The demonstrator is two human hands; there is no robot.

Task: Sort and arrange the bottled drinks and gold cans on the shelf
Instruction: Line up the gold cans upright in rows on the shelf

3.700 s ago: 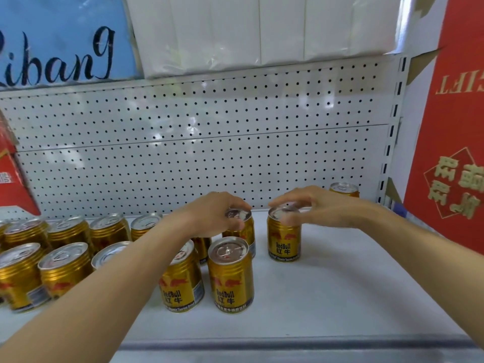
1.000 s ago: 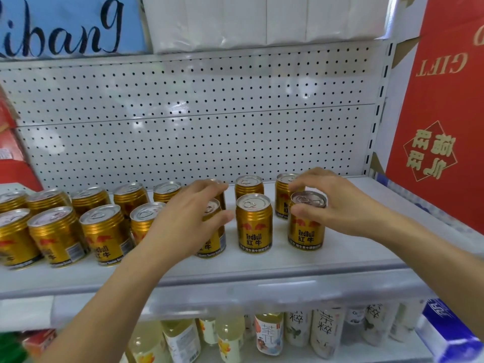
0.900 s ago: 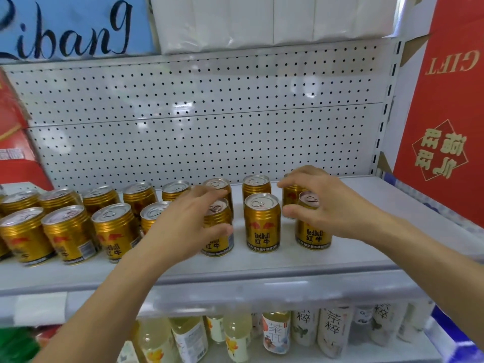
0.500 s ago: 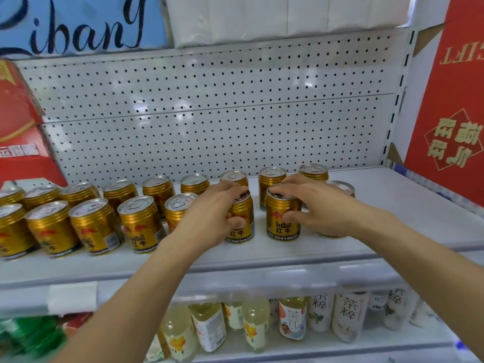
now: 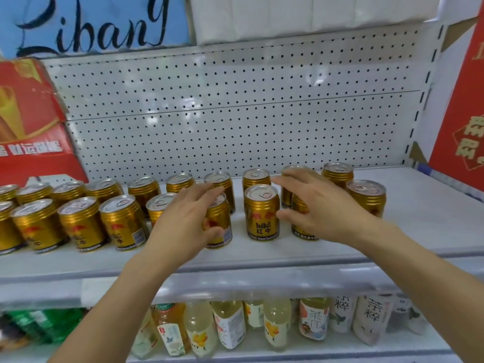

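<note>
Gold Red Bull cans stand in two rows on the white shelf (image 5: pixel 419 218). My left hand (image 5: pixel 183 221) holds a front-row gold can (image 5: pixel 220 218), fingers over its lid and thumb across its front. A free can (image 5: pixel 262 213) stands just right of it. My right hand (image 5: pixel 317 205) hovers with fingers and thumb spread toward that free can, its thumb tip at the can's side. The palm covers most of another can (image 5: pixel 303 231). Bottled drinks (image 5: pixel 230 326) line the shelf below.
More gold cans (image 5: pixel 81 224) fill the shelf's left half, and two cans (image 5: pixel 366 197) stand right of my hands. A red carton (image 5: pixel 31 132) leans at the far left and a red gift box (image 5: pixel 463 113) borders the right. Pegboard (image 5: pixel 235 113) backs the shelf.
My right hand has let go of the middle front can and shifted right over its neighbour. My left hand stays on its can. The view has swung slightly left.
</note>
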